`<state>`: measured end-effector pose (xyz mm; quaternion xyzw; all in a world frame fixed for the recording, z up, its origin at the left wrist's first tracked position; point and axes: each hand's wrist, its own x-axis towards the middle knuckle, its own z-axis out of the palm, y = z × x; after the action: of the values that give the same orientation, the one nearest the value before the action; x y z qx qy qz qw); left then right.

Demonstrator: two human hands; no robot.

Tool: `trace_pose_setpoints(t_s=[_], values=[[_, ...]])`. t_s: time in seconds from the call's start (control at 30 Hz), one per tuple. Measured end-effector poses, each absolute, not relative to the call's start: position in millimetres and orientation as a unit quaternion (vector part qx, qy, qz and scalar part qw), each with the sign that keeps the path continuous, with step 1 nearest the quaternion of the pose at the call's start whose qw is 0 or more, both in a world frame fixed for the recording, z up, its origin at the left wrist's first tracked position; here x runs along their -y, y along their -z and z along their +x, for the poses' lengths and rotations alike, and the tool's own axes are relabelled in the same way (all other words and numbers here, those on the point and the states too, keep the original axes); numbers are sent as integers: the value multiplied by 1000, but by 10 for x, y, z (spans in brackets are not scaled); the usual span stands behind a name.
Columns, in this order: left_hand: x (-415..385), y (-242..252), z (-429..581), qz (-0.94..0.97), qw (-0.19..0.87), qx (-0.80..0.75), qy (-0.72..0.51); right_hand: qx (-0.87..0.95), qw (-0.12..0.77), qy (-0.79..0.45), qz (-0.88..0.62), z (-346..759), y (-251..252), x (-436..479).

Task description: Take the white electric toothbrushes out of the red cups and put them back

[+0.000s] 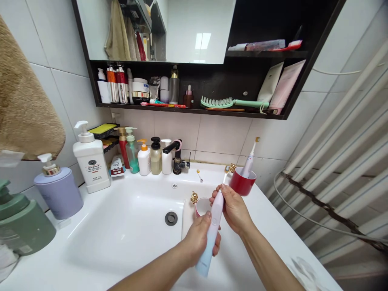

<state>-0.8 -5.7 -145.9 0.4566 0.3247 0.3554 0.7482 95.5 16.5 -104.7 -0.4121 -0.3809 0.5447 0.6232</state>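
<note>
An electric toothbrush (pixel 214 220), pink at the top and pale blue at the bottom, is held tilted over the right side of the white sink (pixel 121 226). My left hand (pixel 198 238) wraps round its handle. With closed fingers, my right hand (pixel 233 206) grips the upper end, just below the brush head (pixel 226 173). Partly hidden behind my left hand is a cup (pixel 202 206) with a white inside. A red cup (pixel 243 182) at the back right holds another electric toothbrush (pixel 248 163). One small brush head (pixel 200 175) lies on the sink's back ledge.
Black faucet (pixel 177 157) at the back, with pump bottles (pixel 144 158) to its left. A large white bottle (pixel 92 165), a purple one (pixel 60 194) and a green one (pixel 26 222) line the left side. Above hangs a dark cabinet (pixel 194 111); white pipes (pixel 342 182) run along the right.
</note>
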Motion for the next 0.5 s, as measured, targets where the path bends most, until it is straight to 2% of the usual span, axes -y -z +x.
trace_pose_setpoints(t_s=[0.17,0.33,0.4,0.5], values=[[82,1419,-38,478,716,-350,-369,396,639,-528,-396,948,993,-146],[124,1308,-66,466,774,-309,-296,409,625,-562,-354,990,997,-166],[79,1285,-52,490,750,-332,-295,415,636,-536,-368,968,1041,-173],[-1,1292,-18,520,681,-397,-328,509,579,-420,-479,905,1103,-146]])
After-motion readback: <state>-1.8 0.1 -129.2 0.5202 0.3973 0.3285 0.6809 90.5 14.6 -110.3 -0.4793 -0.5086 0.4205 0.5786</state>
